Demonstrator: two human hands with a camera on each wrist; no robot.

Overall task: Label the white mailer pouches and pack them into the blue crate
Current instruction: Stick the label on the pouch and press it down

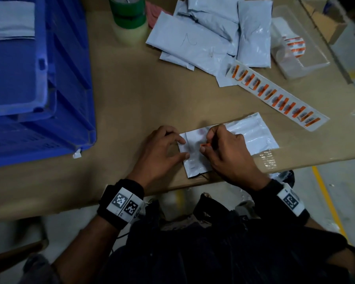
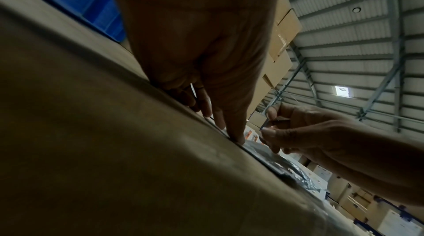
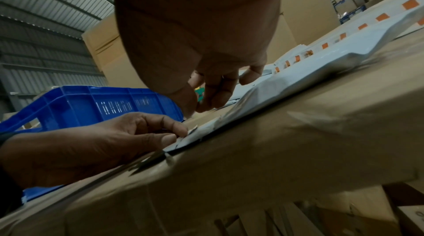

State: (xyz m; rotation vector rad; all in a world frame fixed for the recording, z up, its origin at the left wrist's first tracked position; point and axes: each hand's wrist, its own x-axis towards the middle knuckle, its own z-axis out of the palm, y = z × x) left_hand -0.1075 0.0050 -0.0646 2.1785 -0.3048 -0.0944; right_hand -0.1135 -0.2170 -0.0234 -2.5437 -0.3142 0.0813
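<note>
One white mailer pouch (image 1: 230, 142) lies at the table's (image 1: 121, 103) near edge under both hands, long axis running right and slightly away. The left hand (image 1: 162, 148) pins its left end with straight fingertips; the right hand (image 1: 228, 150) pinches an orange-edged label (image 1: 205, 144), mostly hidden, over it. The blue crate (image 1: 39, 89) sits far left; whether the label touches yet is unclear.

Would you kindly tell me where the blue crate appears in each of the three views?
Head: blue crate fills the upper left, on the table.
Left wrist: a blue patch at top left, behind the left hand.
Right wrist: middle left, beyond the left hand.
Shared landmark: the white pouch under both hands.
</note>
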